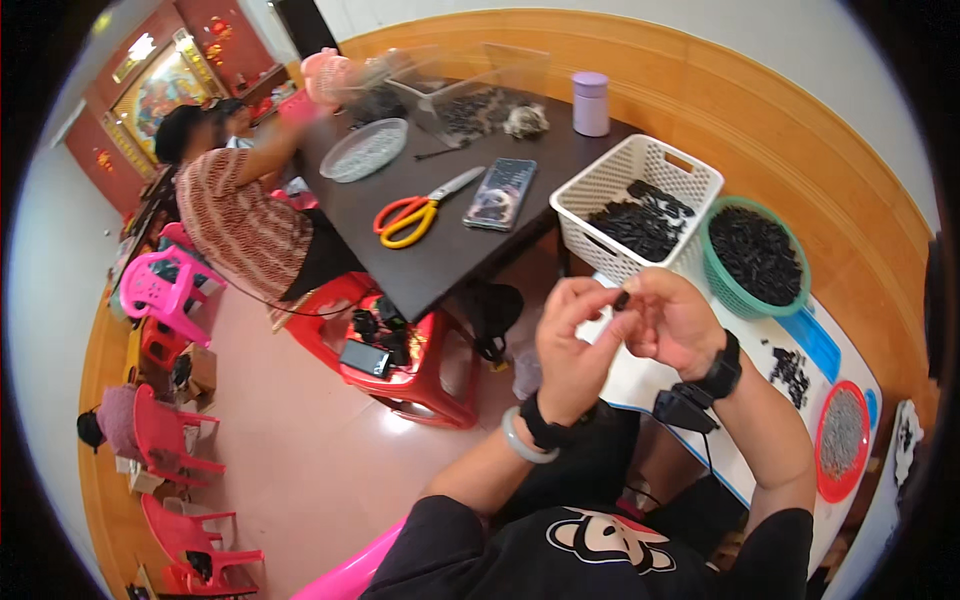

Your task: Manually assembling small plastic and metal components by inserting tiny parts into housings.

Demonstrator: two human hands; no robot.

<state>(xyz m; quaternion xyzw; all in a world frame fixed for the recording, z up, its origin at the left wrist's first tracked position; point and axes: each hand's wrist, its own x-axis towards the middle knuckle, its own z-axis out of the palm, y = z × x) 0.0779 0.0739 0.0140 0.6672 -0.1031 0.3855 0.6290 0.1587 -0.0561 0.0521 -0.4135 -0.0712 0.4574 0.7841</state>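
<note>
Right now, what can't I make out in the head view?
All in the head view:
Black piece: too small, partly covered by left hand and right hand; shape unclear.
White basket: floor mostly hidden by black heap.
Co-worker's hand: blurred; grip unclear.
Pink plastic item: cut off by the lower edge.

Plastic wherever I look, glossy beside matt.
The dark table [430, 272] is smooth with a soft sheen; the scissors [428, 208] have metal blades and shiny plastic handles. The white basket [572, 225] and green basket [735, 287] are plastic, the red stool [440, 362] glossy plastic too. The wall panelling [690, 75] looks like polished wood, the floor [300, 440] gleams, the black shirt [470, 550] is matt cloth, the small black piece [621, 300] dull.
</note>
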